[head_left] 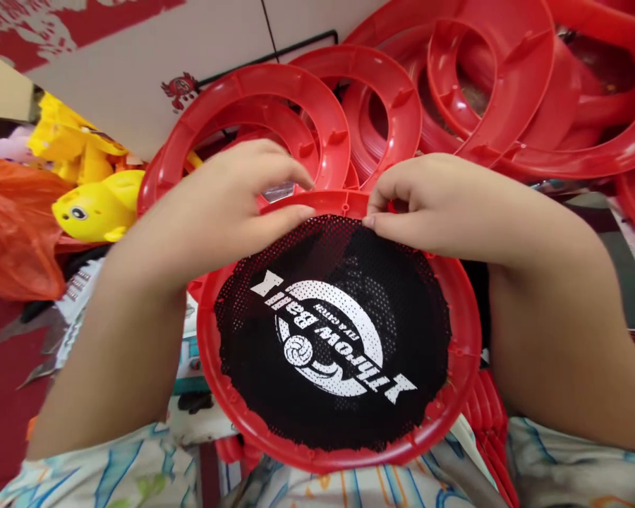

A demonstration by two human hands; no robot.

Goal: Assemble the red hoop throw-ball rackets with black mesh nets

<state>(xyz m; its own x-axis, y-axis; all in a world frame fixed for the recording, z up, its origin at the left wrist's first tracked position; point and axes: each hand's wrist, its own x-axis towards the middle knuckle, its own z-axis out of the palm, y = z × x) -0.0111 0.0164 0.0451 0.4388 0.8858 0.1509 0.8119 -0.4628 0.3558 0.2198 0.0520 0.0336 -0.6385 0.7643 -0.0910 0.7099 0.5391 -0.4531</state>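
A round throw-ball disc (339,339) lies before me, its far edge towards my hands. Black mesh with a white "Throw Ball" print fills its red plastic rim (468,324). At the far edge, left of centre, my left hand (243,197) has its thumb on the mesh border and its fingers beyond the rim, closed around it. Just to the right, my right hand (423,201) pinches the same edge between thumb and curled fingers. The fingertips behind the rim are partly hidden.
Red plastic rings (254,81) are heaped behind the disc, and more red rings (523,77) lie right. At left sit a yellow toy animal (100,212) and an orange plastic bag (15,226). A printed white carton (121,77) stands at the back.
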